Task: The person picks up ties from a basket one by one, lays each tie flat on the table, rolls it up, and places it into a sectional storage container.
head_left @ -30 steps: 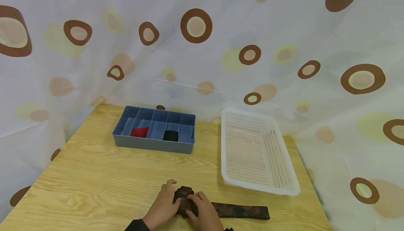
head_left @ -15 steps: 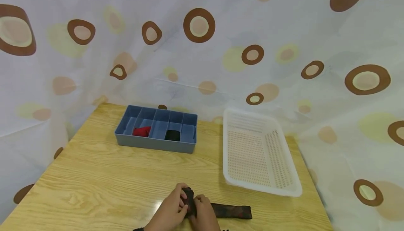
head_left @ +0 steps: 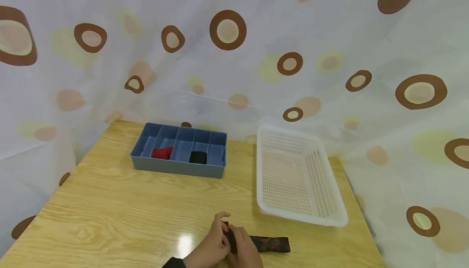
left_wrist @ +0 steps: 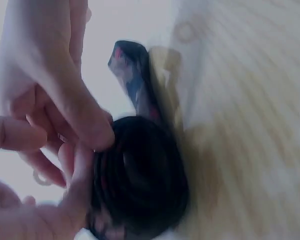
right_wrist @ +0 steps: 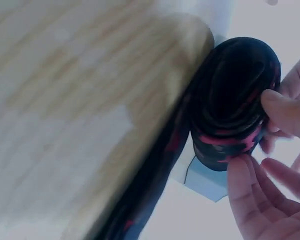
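Note:
A dark strip of cloth with a red pattern lies near the table's front edge. Its rolled end [head_left: 228,235] is pinched between both hands, and its flat tail [head_left: 272,244] runs to the right on the wood. My left hand [head_left: 221,230] grips the roll from the left, while my right hand [head_left: 237,236] grips it from the right. The left wrist view shows the roll [left_wrist: 140,180] on edge with fingers [left_wrist: 77,107] curled against it. Seen from the right wrist, the roll [right_wrist: 235,100] has fingertips [right_wrist: 285,107] on its rim.
A grey-blue divided tray [head_left: 176,169] stands at the back left of the wooden table [head_left: 110,203], holding a red roll [head_left: 161,153] and a black roll [head_left: 198,157]. A white perforated basket [head_left: 304,218] sits to the right. A spotted curtain hangs behind.
Both hands have rolled the strip further and shifted right. The flat tail has grown shorter and the roll now stands on edge between the fingers.

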`<state>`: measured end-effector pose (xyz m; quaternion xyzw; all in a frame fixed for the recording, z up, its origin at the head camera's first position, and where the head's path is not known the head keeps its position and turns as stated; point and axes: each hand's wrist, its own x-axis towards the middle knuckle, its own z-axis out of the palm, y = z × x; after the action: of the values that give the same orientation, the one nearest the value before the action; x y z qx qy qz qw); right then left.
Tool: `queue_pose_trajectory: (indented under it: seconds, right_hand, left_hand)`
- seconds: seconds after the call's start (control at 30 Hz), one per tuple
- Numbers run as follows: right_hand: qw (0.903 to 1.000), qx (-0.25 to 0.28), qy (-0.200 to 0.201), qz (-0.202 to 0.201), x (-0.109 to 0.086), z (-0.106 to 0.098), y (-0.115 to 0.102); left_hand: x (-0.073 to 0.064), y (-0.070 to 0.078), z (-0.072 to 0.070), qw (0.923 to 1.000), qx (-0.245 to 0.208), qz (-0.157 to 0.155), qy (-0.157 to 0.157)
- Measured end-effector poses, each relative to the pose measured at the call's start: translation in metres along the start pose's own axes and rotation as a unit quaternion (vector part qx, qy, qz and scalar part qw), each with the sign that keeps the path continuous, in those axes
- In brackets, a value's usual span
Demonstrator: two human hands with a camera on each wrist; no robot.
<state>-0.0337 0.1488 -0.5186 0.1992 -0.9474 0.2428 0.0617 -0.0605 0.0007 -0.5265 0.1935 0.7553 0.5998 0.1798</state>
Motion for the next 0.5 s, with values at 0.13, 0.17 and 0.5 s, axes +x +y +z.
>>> queue_pose_trajectory:
  seconds: [0.13, 0.17, 0.5]
  right_hand:
    - [0.9994, -0.002, -0.028, 0.02, 0.002, -0.001, -0.002]
    - [0.9992, 0.0, -0.032, 0.026, 0.002, -0.001, -0.003]
    - [0.983, 0.132, -0.048, 0.119, 0.007, 0.005, -0.001]
  left_hand:
    - [-0.009, -0.006, -0.017, 0.9953, 0.068, -0.047, 0.05]
    - [-0.011, -0.009, -0.022, 0.9942, 0.078, -0.057, 0.046]
    - [-0.022, 0.0, -0.029, 0.9925, 0.108, 0.009, 0.057]
